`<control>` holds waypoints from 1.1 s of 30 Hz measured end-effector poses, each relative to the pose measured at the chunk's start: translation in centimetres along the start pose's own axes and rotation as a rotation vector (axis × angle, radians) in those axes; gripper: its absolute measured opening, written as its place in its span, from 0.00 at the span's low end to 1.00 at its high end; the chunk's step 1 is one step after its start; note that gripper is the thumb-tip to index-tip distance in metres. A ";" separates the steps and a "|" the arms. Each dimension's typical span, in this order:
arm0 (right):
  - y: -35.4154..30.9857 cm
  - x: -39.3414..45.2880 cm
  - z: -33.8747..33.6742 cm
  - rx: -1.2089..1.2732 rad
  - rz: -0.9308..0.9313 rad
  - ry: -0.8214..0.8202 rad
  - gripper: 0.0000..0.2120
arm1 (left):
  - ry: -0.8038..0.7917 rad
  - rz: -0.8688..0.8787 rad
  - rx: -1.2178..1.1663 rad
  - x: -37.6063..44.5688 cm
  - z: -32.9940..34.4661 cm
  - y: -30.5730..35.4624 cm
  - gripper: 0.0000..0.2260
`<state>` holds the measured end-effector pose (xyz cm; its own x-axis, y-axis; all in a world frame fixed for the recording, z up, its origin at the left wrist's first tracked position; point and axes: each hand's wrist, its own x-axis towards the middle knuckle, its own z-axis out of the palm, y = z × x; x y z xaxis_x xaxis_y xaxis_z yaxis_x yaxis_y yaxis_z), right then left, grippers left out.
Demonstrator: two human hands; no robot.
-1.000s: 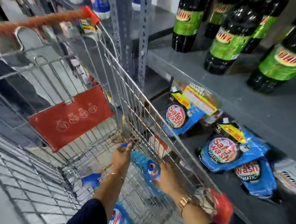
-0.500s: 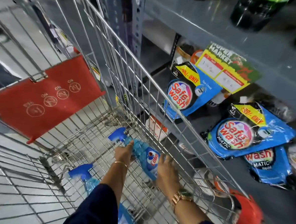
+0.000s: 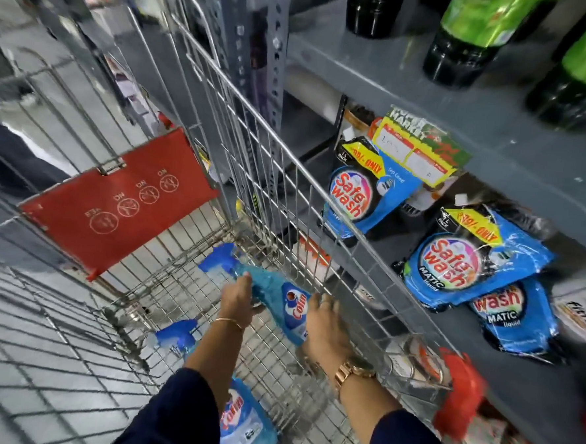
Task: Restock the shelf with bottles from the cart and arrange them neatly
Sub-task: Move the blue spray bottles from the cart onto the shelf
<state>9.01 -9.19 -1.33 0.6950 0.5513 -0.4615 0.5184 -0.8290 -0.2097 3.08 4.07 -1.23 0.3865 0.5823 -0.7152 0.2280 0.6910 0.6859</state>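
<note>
Both hands, left hand (image 3: 237,299) and right hand (image 3: 325,321), wrap around a blue plastic spray bottle (image 3: 280,298) inside the wire cart (image 3: 287,173). I think lifting it to the grey metal shelf (image 3: 430,93) comes next.

I count two blue spray bottles in the cart (image 3: 286,200): one (image 3: 280,298) that I hold with both hands, my left hand (image 3: 237,299) and my right hand (image 3: 326,327), and another (image 3: 238,414) lying under my left arm. Three blue Safe Wash pouches (image 3: 361,198) lie on the lower shelf (image 3: 531,391). Three dark bottles with green labels (image 3: 467,43) show on the upper shelf (image 3: 396,80). One red flap (image 3: 114,200) hangs in the cart.
</note>
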 end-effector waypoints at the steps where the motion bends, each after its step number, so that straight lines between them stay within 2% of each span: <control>1: -0.5 -0.4 -0.8 -0.006 -0.015 0.017 0.44 | -0.010 0.026 -0.007 -0.8 -0.2 0.9 0.11; 5: -2.5 -2.5 -4.4 0.027 -0.090 0.144 0.43 | 0.009 0.137 -0.039 -4.1 -0.6 5.7 0.08; 9: -4.6 -5.8 -9.2 0.076 -0.192 0.374 0.33 | -0.022 0.297 -0.019 -8.8 -0.5 11.3 0.07; 14: -6.0 -10.3 -16.0 0.202 -0.243 0.496 0.48 | -0.001 0.454 0.021 -15.0 1.6 18.2 0.08; 16: -6.1 -11.6 -18.5 0.223 -0.233 0.545 0.49 | -0.007 0.503 0.042 -17.5 3.3 20.6 0.09; 20: -4.3 -14.9 -23.7 0.298 -0.186 0.744 0.50 | -0.053 0.646 0.091 -23.7 8.5 23.9 0.10; 24: -1.0 -17.0 -27.7 0.297 -0.100 0.777 0.50 | -0.129 0.762 0.183 -29.7 14.4 24.8 0.08; 29: 5.8 -19.4 -31.0 0.370 0.057 0.890 0.53 | -0.325 0.892 0.309 -35.4 22.3 22.6 0.16; 33: 12.3 -20.9 -31.6 0.401 0.218 0.938 0.53 | -0.483 0.922 0.401 -38.2 28.5 18.8 0.07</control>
<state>16.56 -28.00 32.95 0.9505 0.0953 0.2956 0.2515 -0.7948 -0.5523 18.08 -17.42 42.85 0.8438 0.5129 0.1581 -0.0876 -0.1589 0.9834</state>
